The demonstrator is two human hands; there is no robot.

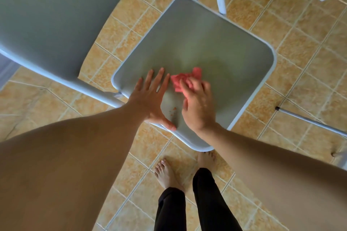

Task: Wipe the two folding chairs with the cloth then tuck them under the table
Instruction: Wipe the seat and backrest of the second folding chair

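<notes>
Your left hand (pixel 150 97) lies flat, fingers spread, on the chair seat (pixel 197 47); your right hand (pixel 197 105) grips the bunched pink cloth (pixel 185 78).

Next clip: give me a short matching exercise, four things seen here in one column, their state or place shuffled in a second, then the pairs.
Column one:
1. left hand
2. right hand
3. cloth
4. orange crumbs

Column two:
A. lying loose on the chair seat between the hands
B. pink, bunched up
C. flat, fingers spread, on the seat
D. pressing the cloth onto the seat

Pairs: 1-C, 2-D, 3-B, 4-A
</notes>
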